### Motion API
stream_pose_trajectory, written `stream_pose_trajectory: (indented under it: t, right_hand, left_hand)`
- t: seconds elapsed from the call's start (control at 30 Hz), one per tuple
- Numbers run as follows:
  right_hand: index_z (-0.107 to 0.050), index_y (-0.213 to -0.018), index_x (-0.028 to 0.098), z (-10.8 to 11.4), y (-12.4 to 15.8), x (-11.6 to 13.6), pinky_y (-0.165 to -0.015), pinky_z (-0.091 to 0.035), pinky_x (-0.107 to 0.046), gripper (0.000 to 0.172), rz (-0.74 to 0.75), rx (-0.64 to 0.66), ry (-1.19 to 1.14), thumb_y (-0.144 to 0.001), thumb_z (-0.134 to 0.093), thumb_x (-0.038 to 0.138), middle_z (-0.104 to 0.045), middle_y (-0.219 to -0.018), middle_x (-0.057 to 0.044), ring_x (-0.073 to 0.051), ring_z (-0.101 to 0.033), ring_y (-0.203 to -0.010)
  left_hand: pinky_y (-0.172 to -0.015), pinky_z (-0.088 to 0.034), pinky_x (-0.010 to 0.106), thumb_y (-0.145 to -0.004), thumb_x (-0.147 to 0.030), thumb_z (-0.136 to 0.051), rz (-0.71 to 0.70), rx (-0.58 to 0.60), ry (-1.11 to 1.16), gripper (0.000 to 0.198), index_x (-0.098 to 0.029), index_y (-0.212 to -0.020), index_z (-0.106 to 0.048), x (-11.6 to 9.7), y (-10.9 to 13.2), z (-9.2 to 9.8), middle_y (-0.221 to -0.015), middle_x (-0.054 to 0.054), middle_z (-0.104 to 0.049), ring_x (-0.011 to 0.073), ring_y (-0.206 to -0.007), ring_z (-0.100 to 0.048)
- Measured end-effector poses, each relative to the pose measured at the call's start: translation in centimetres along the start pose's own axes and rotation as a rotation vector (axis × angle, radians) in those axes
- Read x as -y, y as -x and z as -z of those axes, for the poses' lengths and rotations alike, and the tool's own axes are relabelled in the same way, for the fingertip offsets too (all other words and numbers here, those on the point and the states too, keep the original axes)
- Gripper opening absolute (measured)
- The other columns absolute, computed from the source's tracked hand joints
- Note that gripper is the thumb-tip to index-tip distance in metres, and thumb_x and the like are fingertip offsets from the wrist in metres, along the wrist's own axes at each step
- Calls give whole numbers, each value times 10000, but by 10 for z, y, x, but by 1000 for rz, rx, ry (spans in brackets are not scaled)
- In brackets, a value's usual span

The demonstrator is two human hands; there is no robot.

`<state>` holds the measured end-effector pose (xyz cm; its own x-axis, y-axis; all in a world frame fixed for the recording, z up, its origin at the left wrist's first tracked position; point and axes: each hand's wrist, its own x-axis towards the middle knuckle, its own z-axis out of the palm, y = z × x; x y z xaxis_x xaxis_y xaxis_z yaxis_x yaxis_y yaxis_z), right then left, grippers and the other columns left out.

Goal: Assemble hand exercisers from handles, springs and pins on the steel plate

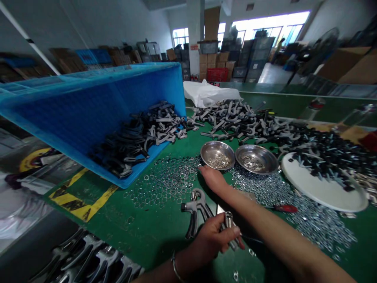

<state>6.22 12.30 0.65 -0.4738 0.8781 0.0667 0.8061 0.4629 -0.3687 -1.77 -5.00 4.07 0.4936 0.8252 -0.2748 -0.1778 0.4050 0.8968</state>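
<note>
- Behind the desk, saw a workshop with stacked brown cardboard boxes (207, 61), a red plastic crate (217, 74), bright windows (273, 22) and, at right, a large round fan (325, 45).
- Looked down on a green-topped desk (147, 232), marked at left with yellow-and-black striped tape (67, 200).
- At left, found a big blue plastic crate (88, 102), mouth facing the near side, with black-and-grey curved handles (166, 121) inside.
- Noted the left hand (210, 236) with fingers clamped on a silver coil spring (228, 220) and the metal piece just below, above the near part of the desk.
- Just beyond, saw a grey-and-black metal grip frame (194, 206) on the desk, partly hidden by the left hand.
- Saw the right hand (213, 180) stretched out to the edge of the scattered thin silver rings (172, 184), just beside the left round steel bowl (216, 147); could not tell about any grip on a ring.
- Found small metal pieces in that bowl and in the right round steel bowl (257, 150).
- Farther right, noted a red-handled tool (285, 208), a spread of silver nuts (321, 224) and a white oval tray (312, 188) bearing black-headed screws (325, 171).
</note>
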Motion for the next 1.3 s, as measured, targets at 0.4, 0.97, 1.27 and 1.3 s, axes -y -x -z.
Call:
stream_pose_trajectory:
  t: [0.4, 0.97, 1.27, 1.3]
  right_hand:
    - [-613, -996, 178, 17, 53, 3, -857, -505, -373, 185, -135, -86, -171, -1004, -440, 241, -651, -1073, -138, -252, -635, -1010]
    - [-687, -935, 256, 53, 192, 18, -618, -505, -312, 194, -280, -293, -1160, -885, -668, 443, -703, -788, -25, -172, -627, -612]
    - [-565, -1392, 265, 44, 221, -5, -709, -521, -370, 417, 87, -256, -267, -988, -496, 342, -751, -953, -118, -270, -693, -825]
    - [-568, -1386, 279, 48, 221, -16, -722, -521, -355, 414, 99, -162, -240, -983, -513, 355, -750, -962, -104, -259, -694, -838]
  left_hand:
    - [-818, -454, 272, -980, -422, -505, -374, -542, -172, 280, -175, -1001, -636, -42, -15, 63, -1019, 63, -670, 156, -882, -586]
    - [-942, -408, 336, -1014, -371, -408, -420, -414, -547, 214, -195, -1028, -529, -23, -18, -25, -1052, 78, -587, 203, -999, -545]
    - [-958, -414, 359, -977, -435, -471, -275, -341, -497, 265, -205, -1068, -565, -14, -14, -30, -1078, 78, -642, 229, -1031, -584]
    - [-930, -427, 349, -973, -445, -474, -267, -322, -481, 266, -207, -1037, -574, -13, -16, -28, -1034, 68, -649, 225, -999, -590]
